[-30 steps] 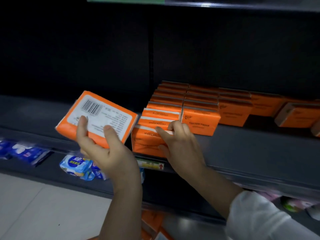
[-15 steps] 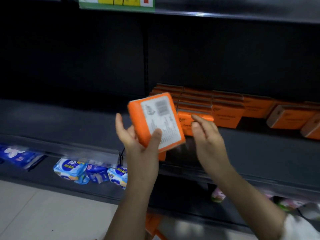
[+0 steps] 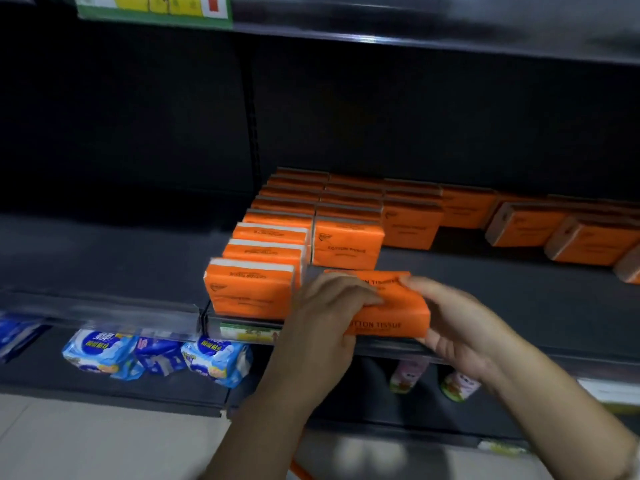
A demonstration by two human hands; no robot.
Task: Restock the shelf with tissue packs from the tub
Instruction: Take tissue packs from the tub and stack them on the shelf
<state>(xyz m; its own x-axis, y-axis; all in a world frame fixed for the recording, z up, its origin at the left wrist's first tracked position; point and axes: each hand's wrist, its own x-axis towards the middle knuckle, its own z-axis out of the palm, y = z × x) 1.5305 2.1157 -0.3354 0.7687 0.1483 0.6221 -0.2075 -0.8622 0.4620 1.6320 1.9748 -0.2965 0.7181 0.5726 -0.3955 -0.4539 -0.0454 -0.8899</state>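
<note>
An orange tissue pack (image 3: 391, 306) stands at the front edge of the dark shelf (image 3: 519, 306), held between both hands. My left hand (image 3: 325, 306) grips its left end, fingers curled over the top. My right hand (image 3: 457, 323) grips its right end. The pack sits in front of the second row, to the right of the frontmost pack of the left row (image 3: 249, 292). Several rows of orange packs (image 3: 346, 244) run back into the shelf. The tub is out of view.
More orange packs (image 3: 581, 244) lie askew at the right of the shelf. The shelf's left half (image 3: 104, 251) is bare. The lower shelf carries blue packets (image 3: 156, 355) and small pink items (image 3: 460, 386). A price strip (image 3: 152, 5) hangs above. Pale floor lies below.
My left hand brought the pack down from mid-air onto the shelf front, turned label-forward. My right hand left the stacked row and took the pack's right end.
</note>
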